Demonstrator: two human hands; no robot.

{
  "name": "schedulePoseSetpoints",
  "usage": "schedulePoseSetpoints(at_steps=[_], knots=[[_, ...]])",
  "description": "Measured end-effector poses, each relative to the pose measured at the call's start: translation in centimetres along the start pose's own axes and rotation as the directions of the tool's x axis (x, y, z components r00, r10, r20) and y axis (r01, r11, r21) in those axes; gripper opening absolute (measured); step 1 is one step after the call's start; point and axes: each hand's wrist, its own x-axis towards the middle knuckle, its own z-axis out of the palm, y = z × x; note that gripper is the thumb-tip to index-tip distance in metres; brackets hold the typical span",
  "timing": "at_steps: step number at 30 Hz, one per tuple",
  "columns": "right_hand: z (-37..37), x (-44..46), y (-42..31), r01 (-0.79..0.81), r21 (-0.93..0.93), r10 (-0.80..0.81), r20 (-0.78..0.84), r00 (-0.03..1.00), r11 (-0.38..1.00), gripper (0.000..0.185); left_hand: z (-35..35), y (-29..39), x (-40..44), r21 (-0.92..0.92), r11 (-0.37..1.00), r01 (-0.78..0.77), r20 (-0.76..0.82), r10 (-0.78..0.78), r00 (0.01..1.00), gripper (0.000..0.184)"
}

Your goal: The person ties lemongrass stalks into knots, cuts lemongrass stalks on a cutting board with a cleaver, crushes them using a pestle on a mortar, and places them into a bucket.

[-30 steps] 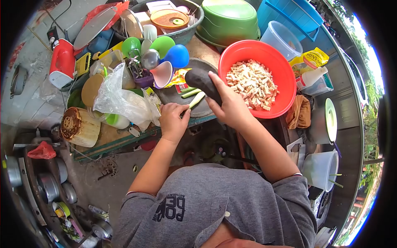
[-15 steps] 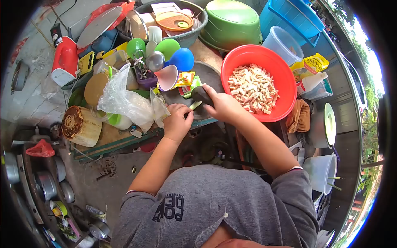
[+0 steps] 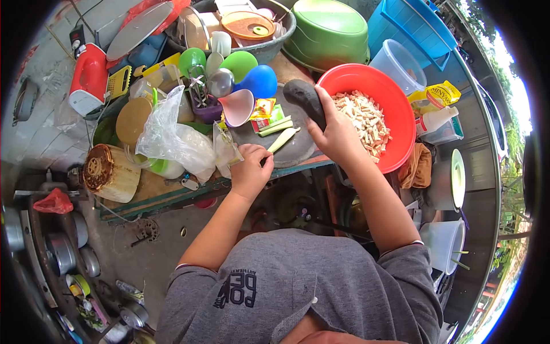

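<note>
At the wooden surface's (image 3: 150, 192) near edge, the left hand's (image 3: 251, 170) fingers pinch a slender pale-green stalk (image 3: 283, 139) over a round grey stone slab (image 3: 302, 148), the right hand's (image 3: 339, 133) wrap a black stone pestle (image 3: 305, 98); crushing seems underway, calling for a steady stalk.

The dark pestle (image 3: 304, 101) and round grey dish (image 3: 299, 151) look like matt, slightly rough stone, the red basin (image 3: 404, 137) and green tub (image 3: 329, 27) are smooth, glossy plastic, the bag (image 3: 154, 129) is thin, crinkled clear plastic, and the grey shirt (image 3: 329, 258) and brown rag (image 3: 415, 167) are matt cloth.
</note>
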Motion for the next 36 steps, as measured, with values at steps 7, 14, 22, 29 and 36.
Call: schedulePoseSetpoints(at_steps=[7,14,22,29,36], knots=[[-0.4,1.4,0.8,-0.006,-0.242,0.090,0.337,0.937,0.970,0.063,-0.2,0.0,0.4,0.051,0.998,-0.039,0.011,0.039,0.999,0.006],[2.7,-2.1,-0.4,-0.058,-0.202,0.140,0.421,0.896,0.978,0.070,0.5,-0.1,0.4,0.015,1.000,0.009,0.043,-0.009,0.999,0.011],[0.3,0.5,-0.4,-0.066,-0.204,0.092,0.120,0.989,0.977,0.067,0.3,-0.1,-0.1,0.008,0.999,0.039,0.038,-0.039,0.998,0.012],[-0.5,2.6,0.2,-0.050,-0.194,0.105,0.285,0.953,0.980,0.066,-0.3,0.0,0.4,0.023,1.000,-0.019,0.018,0.019,1.000,0.011],[2.4,0.6,1.2,-0.038,-0.361,0.161,0.318,0.934,0.932,0.069,0.0,0.3,0.4,0.032,0.999,-0.011,0.022,0.011,1.000,0.012]])
